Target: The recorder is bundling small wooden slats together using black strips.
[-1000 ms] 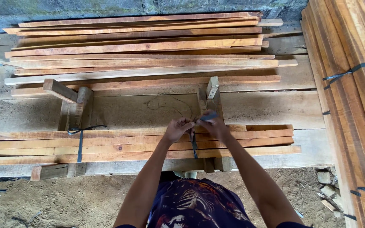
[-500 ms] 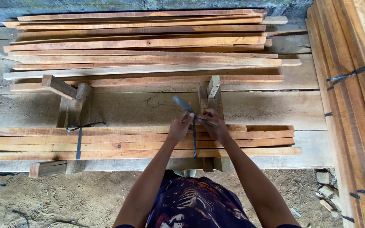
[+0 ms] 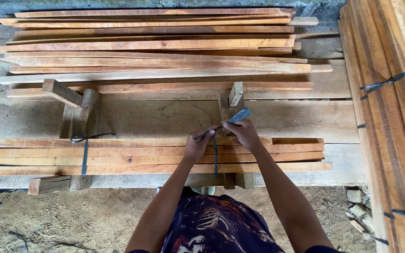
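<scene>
Both hands (image 3: 221,138) pinching flat dark strap (image 3: 215,157) round rough slats (image 3: 151,157).

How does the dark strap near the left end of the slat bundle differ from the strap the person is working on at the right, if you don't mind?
The left strap is knotted, with no hand on it; the right strap has its ends gripped by the left hand and right hand. Both are dark bands crossing the same slat bundle.

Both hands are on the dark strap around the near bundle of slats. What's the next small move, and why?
Probably pull the two strap ends apart to snug the knot. The left hand and right hand each pinch an end of the dark strap, which already wraps the near bundle of slats; the ends look crossed above it but not cinched.
</scene>
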